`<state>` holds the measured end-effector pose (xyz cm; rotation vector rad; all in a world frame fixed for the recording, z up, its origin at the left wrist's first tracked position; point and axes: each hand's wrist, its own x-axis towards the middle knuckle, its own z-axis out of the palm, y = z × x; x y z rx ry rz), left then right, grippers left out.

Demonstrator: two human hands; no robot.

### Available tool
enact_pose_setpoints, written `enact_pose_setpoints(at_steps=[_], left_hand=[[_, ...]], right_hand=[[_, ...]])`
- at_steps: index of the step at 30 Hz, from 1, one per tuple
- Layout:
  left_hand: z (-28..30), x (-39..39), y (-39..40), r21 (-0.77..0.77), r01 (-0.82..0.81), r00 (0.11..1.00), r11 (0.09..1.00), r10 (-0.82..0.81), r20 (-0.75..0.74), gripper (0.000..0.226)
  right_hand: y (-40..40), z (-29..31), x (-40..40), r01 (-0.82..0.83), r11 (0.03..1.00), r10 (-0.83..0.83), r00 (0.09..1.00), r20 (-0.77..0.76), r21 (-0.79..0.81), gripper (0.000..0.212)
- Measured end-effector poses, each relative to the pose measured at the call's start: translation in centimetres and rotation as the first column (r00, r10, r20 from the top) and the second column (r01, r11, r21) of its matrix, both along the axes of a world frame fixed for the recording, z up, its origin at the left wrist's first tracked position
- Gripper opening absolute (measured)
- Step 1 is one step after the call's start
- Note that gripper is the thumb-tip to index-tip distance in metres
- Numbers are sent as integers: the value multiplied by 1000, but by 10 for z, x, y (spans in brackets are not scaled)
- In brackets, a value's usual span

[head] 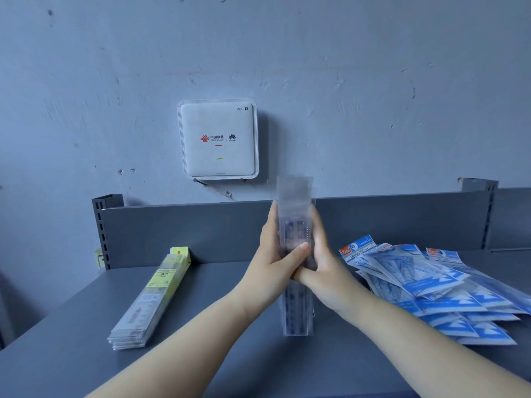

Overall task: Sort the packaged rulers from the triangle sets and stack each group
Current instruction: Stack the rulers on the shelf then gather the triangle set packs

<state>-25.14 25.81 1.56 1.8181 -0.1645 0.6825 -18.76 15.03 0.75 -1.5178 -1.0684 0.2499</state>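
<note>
A bundle of clear-packaged rulers (pixel 296 311) stands upright on its lower end in the middle of the grey shelf. My left hand (pixel 275 248) grips its left side with the thumb across the front. My right hand (pixel 324 259) grips its right side, fingers wrapped behind. The top of the bundle is blurred. To the left lies a flat stack of packaged rulers with yellow labels (pixel 149 300). On the right, several blue-and-white triangle set packs (pixel 431 285) lie fanned out in a loose pile.
The grey metal shelf (pixel 230 363) has a raised back panel (pixel 172 228) and slotted uprights at both ends. A white WiFi box (pixel 218 139) hangs on the wall above. A bare stretch of shelf lies between the two stacks.
</note>
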Motion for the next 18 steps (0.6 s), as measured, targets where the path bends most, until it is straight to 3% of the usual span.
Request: enact_pose_setpoints(at_steps=[3, 7, 12, 15, 18], left_hand=[[-1, -3, 4, -45, 35, 999, 998, -36, -22, 77], [-21, -10, 2, -41, 112, 979, 993, -117, -167, 73], [-33, -13, 0, -61, 157, 963, 986, -167, -210, 64], [-30, -19, 6, 8, 146, 961, 989, -140, -237, 65], [-30, -28, 11, 153, 30, 975, 988, 5, -222, 71]], right_hand=[[-7, 0, 0, -17, 995, 17, 1000, -6, -94, 100], [-9, -13, -3, -29, 948, 32, 999, 2, -316, 103], [-7, -24, -4, -16, 938, 17, 1000, 2, -347, 99], [-14, -24, -5, -18, 926, 31, 999, 28, -377, 97], [-19, -23, -8, 35, 921, 16, 992, 128, -388, 95]])
